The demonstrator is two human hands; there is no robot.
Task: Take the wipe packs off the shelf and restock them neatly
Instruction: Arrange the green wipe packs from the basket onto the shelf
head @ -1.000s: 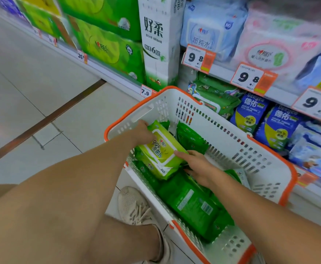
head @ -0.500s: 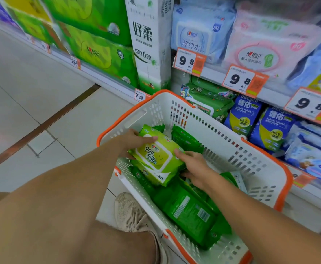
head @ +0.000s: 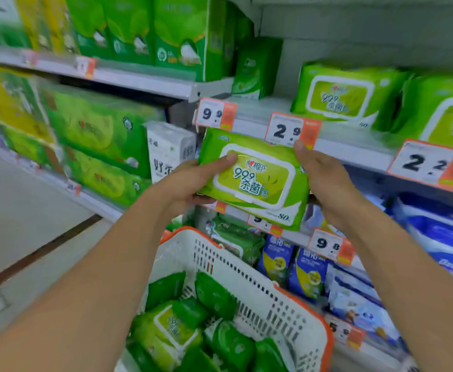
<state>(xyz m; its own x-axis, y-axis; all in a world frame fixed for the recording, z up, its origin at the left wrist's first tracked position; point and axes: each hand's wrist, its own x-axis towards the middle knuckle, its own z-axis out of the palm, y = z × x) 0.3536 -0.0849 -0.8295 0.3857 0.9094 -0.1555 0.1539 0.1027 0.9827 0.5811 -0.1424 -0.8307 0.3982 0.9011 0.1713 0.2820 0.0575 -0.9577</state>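
Both hands (left hand [head: 185, 181], right hand [head: 324, 178]) grip wipe pack [head: 255, 178].

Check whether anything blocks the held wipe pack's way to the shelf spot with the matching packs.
Nothing visible does. Both hands, left hand and right hand, hold the wipe pack below the shelf, whose bare stretch left of the matching packs looks open.

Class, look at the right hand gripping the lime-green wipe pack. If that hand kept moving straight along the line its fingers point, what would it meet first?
Probably the 2.9 price tag on the shelf edge: the right hand points up and forward, its thumb tip already just below that tag. Depth is unclear.
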